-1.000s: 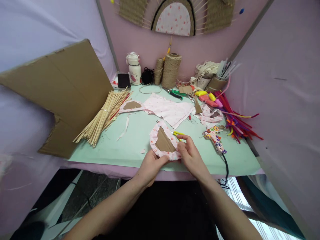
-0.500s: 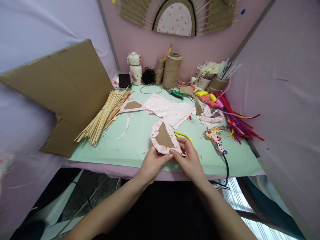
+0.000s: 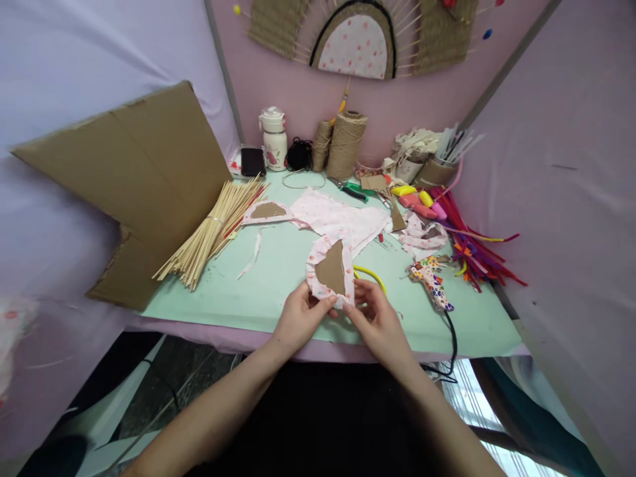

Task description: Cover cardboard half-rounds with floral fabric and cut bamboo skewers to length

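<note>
Cardboard piece with fabric border point(image 3: 330, 268) sits between left hand point(image 3: 299, 317) and right hand point(image 3: 376, 319), both pinching its near edge.

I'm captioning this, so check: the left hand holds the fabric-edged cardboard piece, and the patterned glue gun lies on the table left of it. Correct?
Not quite: the glue gun lies right of the fabric-edged cardboard piece, not left, as the head view shows. The left hand does hold it.

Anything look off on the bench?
No visible spill or breakage, just mess: a crumpled pale strip lies stray beside the sticks, and pipe cleaners seem to overhang the right side of the table.
</note>
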A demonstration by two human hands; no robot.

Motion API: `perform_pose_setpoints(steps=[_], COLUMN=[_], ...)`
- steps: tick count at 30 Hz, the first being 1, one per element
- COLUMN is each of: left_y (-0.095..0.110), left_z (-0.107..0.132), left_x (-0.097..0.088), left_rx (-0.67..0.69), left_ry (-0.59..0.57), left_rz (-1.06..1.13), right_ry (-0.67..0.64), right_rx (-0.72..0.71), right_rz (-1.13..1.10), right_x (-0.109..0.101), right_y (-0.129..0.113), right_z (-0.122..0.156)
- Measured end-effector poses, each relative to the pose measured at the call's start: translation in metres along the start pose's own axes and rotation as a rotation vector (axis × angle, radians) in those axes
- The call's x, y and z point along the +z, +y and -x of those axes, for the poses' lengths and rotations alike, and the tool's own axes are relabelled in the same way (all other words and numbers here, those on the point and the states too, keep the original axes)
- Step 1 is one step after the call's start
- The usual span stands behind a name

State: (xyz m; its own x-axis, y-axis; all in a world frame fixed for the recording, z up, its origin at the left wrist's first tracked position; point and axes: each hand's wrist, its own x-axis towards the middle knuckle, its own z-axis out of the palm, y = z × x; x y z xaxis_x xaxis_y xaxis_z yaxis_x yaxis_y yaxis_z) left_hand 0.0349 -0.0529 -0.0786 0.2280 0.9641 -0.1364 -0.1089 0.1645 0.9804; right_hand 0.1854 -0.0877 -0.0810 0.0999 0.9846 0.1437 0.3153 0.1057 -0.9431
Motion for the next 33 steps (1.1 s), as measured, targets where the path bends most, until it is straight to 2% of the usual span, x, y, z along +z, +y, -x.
perform_pose_setpoints(steps=[3, 4, 7, 9, 12, 18, 23, 29, 33], left_y=[0.004, 0.005, 0.010, 0.012, 0.014, 0.015, 0.013, 0.014, 0.014], left_z=[-0.001, -0.001, 0.002, 0.004, 0.006, 0.007, 0.009, 0.009, 0.009], left_x=[-0.002, -0.002, 0.001, 0.003, 0.004, 0.005, 0.006, 0.003, 0.004], left_rx=[0.140, 0.198, 0.340, 0.408, 0.474, 0.476, 0.425, 0.426, 0.426], left_ry=[0.023, 0.027, 0.009, -0.008, -0.026, -0.028, 0.002, -0.036, -0.023], left_rz=[-0.236, -0.319, -0.542, -0.624, -0.651, -0.635, -0.625, -0.593, -0.615], right_ry=[0.279, 0.304, 0.203, 0.135, 0.099, 0.097, 0.248, 0.105, 0.131], right_rx=[-0.223, -0.293, -0.379, -0.358, -0.334, -0.348, -0.369, -0.373, -0.371], right_rz=[0.217, 0.249, 0.258, 0.229, 0.192, 0.192, 0.244, 0.260, 0.272], right_x=[-0.007, -0.008, -0.002, 0.004, 0.011, 0.011, 0.011, 0.012, 0.015], right_y=[-0.009, -0.014, -0.028, -0.034, -0.037, -0.035, -0.029, -0.035, -0.035], right_z=[-0.006, -0.006, -0.007, -0.008, -0.010, -0.012, -0.012, -0.007, -0.007])
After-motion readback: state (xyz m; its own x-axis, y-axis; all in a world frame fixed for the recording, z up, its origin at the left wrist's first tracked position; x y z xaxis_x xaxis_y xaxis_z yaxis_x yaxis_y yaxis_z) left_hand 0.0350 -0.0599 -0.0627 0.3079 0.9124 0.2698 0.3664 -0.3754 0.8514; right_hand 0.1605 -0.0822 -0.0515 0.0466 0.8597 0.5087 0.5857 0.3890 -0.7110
